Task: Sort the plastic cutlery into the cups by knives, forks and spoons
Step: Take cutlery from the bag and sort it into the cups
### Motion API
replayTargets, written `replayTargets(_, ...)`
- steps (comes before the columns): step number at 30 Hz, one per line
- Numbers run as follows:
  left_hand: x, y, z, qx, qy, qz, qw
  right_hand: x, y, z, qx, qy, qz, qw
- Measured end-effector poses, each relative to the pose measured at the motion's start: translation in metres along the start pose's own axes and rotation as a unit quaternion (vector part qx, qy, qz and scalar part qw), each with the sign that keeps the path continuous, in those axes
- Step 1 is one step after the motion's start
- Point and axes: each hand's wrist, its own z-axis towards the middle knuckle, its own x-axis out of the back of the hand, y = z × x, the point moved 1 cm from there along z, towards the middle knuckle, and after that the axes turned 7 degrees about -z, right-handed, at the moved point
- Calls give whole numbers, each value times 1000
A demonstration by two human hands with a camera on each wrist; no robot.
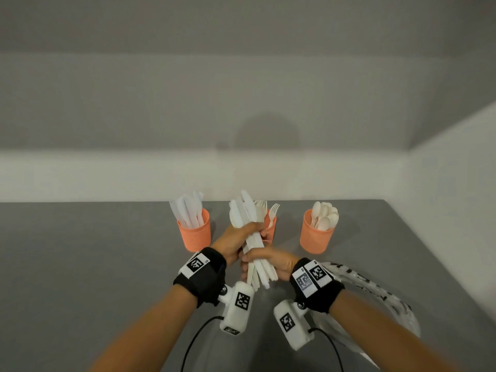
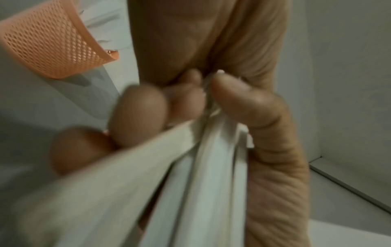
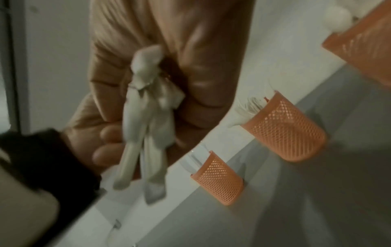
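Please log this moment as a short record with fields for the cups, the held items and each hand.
Left cup: knives
Middle cup: forks, partly hidden by the hands
Right cup: spoons
Held: bundle of knives, blades up
Left hand: grips the bundle's middle
Right hand: grips the handle ends
Surface: grey table
Beside right forearm: clear plastic bag

Head view evenly lit and sharp; both wrist views dim, seemingly motion-blurred.

both hands (image 1: pixel 236 241) (image 1: pixel 271 264) clenched together, forearms converging
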Motion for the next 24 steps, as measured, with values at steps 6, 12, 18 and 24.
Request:
replayTargets(6, 1, 1, -3, 4, 7, 38, 999, -5, 8, 8, 17, 102, 47, 993)
replayTargets(12, 11, -8, 2, -63, 164, 109, 978, 5, 16, 16, 77, 245, 2, 966)
replayTargets(18, 12, -11, -1, -82, 183, 120, 972, 5, 15, 14, 93, 227, 4, 969)
replayTargets(24, 17, -3, 2, -119, 257, 92, 955, 8, 24, 11, 71, 263, -21, 962)
